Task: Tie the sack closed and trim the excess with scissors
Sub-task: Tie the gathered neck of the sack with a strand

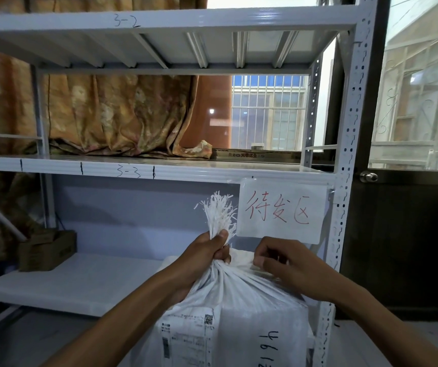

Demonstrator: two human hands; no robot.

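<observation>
A white woven sack [239,313] stands in front of me, stuffed full, with a printed shipping label and black handwritten digits on its side. Its mouth is gathered into a tight neck. My left hand [207,254] grips that neck, and a frayed tuft of white strands [220,210] sticks up above my fist. My right hand [289,266] pinches the sack fabric just right of the neck. No scissors are in view.
A white metal shelving rack [159,166] stands directly behind the sack, with a paper sign in red writing [281,210] taped to it. A cardboard box [46,250] sits on the low shelf at left. A dark door with a knob [368,177] is at right.
</observation>
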